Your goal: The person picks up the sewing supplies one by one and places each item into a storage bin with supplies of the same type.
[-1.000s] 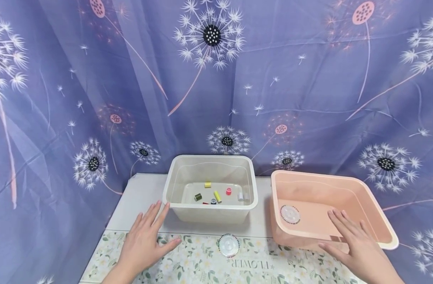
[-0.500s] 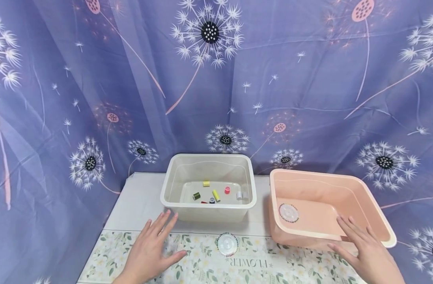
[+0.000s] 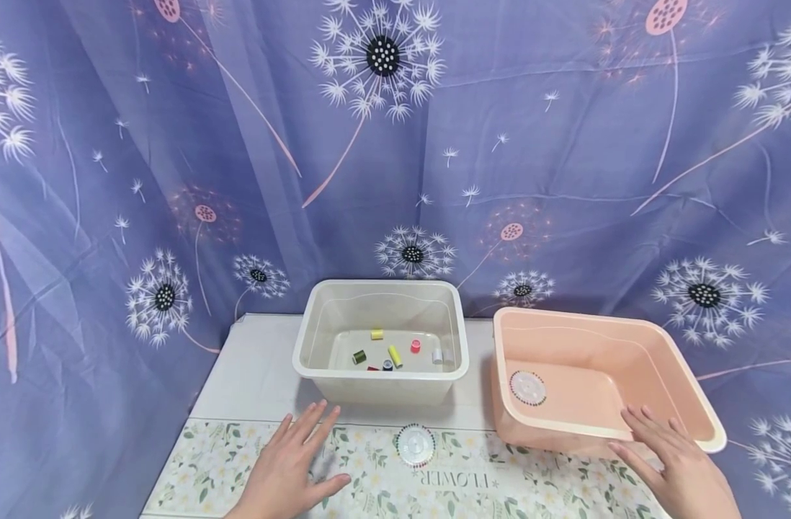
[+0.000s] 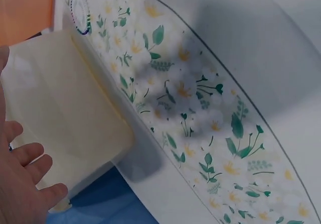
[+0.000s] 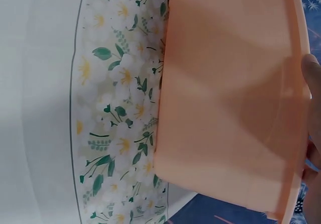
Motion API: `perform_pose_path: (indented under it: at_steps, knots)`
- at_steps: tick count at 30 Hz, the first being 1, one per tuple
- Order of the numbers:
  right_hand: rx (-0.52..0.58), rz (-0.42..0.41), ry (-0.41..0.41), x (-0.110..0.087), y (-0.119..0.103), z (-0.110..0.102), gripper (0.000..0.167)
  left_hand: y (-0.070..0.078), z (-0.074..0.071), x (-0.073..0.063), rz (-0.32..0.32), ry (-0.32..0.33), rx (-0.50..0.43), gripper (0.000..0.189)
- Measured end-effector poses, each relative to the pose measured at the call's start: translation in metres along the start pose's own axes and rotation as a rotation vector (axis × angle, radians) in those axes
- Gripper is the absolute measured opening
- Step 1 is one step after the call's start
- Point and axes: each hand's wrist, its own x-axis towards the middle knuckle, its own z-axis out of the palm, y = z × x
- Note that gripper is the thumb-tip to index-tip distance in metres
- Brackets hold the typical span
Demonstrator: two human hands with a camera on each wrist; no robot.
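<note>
In the head view my left hand (image 3: pixel 288 461) hovers over the flowered cloth, fingers spread and holding nothing, in front of the cream-grey bin (image 3: pixel 385 391). Several thread spools lie in that bin, among them a yellow spool (image 3: pixel 395 356), a dark green spool (image 3: pixel 359 357), a pink spool (image 3: pixel 416 346) and a white spool (image 3: pixel 437 355). On the cloth lies a round wheel of coloured-head pins (image 3: pixel 416 445). A second pin wheel (image 3: pixel 528 388) is inside the peach bin (image 3: pixel 544 430), toward its left end. My right hand (image 3: pixel 677 461), fingers extended and holding nothing, is at that bin's front rim; contact is unclear.
The bins stand side by side on a white table (image 3: pixel 259 367), with a gap between them. Along the table's near part runs the flowered cloth (image 3: pixel 201 468). A blue-purple dandelion curtain (image 3: pixel 343 180) hangs close behind both bins.
My left hand has moved right and nearer to me, away from the cream-grey bin. The right hand has shifted slightly right and down. Bins, spools and pin wheels have stayed put.
</note>
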Motion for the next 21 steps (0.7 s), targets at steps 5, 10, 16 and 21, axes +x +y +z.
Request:
perform_pose_path:
  at_steps: [5,10,16,21]
  knots:
    - [0.006,-0.039,0.066,-0.002,0.005,0.002,0.061,0.001,0.011,0.001,0.049,0.018,0.013,0.096]
    - [0.018,-0.047,0.102,-0.002,0.006,0.003,0.060,0.004,0.026,0.002,0.087,0.024,0.016,0.095]
    - [0.024,-0.038,0.125,-0.004,0.007,0.004,0.061,0.012,0.043,0.009,0.131,0.025,0.026,0.096]
    - [0.025,-0.011,0.126,-0.005,0.006,0.006,0.060,0.019,0.053,0.017,0.142,-0.013,-0.004,0.095]
